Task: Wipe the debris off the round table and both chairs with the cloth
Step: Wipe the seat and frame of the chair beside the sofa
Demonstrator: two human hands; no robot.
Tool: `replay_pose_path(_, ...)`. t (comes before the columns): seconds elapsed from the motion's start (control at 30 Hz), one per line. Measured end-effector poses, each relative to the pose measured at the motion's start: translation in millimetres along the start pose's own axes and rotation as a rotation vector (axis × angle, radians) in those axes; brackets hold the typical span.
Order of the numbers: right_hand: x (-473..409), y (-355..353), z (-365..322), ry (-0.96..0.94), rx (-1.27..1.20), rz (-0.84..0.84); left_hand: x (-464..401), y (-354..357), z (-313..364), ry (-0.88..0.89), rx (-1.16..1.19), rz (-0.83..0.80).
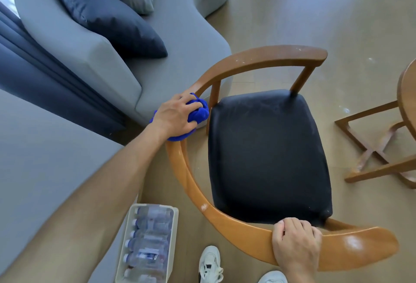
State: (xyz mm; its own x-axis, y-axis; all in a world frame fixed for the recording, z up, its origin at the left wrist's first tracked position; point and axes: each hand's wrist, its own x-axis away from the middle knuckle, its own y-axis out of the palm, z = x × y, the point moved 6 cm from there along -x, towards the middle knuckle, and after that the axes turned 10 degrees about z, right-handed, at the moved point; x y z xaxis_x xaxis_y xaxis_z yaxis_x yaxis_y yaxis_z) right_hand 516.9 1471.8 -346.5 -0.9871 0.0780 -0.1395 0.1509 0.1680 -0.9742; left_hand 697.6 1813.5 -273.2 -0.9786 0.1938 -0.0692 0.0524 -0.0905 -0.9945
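Left hand (174, 116): fingers curled round blue cloth (199, 111), pressed on curved chair (267, 156) rail. Right hand (296, 242): fingers wrapped over rail's near end. Round table (407, 93) well apart.

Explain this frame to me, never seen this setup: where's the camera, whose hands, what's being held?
There is no machine here. A person wears one wide-angle camera on the head, so you look forward and down at their own arms; the wide lens bends the edges.

The left hand grips a bunched blue cloth and presses it on the curved wooden rail of the chair. The right hand holds the near part of that rail, its fingers curled over the edge. The chair has a dark seat cushion. White specks show on the far rail and on the floor.

Around it: a grey sofa with a dark pillow, a tray of water bottles on the floor, the person's white shoes, and the wooden table at the right edge.
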Motion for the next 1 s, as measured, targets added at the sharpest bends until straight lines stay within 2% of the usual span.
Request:
replay_pose_path(0.07,1,0,2,0.016,0.019,-0.020,-2,-3,6,0.020,-0.037,0.034)
replay_pose_path(0.17,3,4,5,0.029,0.061,-0.061,20,-5,28,0.162,-0.177,0.079)
replay_pose_path(0.3,3,2,2,0.092,0.012,-0.065,78,6,66,0.230,-0.097,0.062)
replay_pose_path(0.4,-2,2,1,0.073,0.023,-0.103,107,19,91,0.323,-0.055,0.061)
replay_pose_path(0.5,-6,6,1,0.021,0.005,-0.105,96,17,76,0.443,-0.052,0.028)
replay_pose_path(0.53,-5,9,2,0.023,0.004,-0.134,81,14,61,0.406,-0.078,0.054)
replay_pose_path(0.6,-2,13,5,0.024,0.017,-0.152,42,1,25,0.183,-0.149,0.148)
replay_pose_path(0.67,-2,7,6,0.013,0.024,-0.103,20,-3,14,0.001,-0.231,0.141)
replay_pose_path(0.8,-1,0,2,0.010,-0.027,-0.053,50,15,60,0.057,-0.292,0.113)
replay_pose_path(1.0,-2,-4,-1,-0.004,-0.041,-0.196,128,40,142,-0.027,-0.142,0.060)
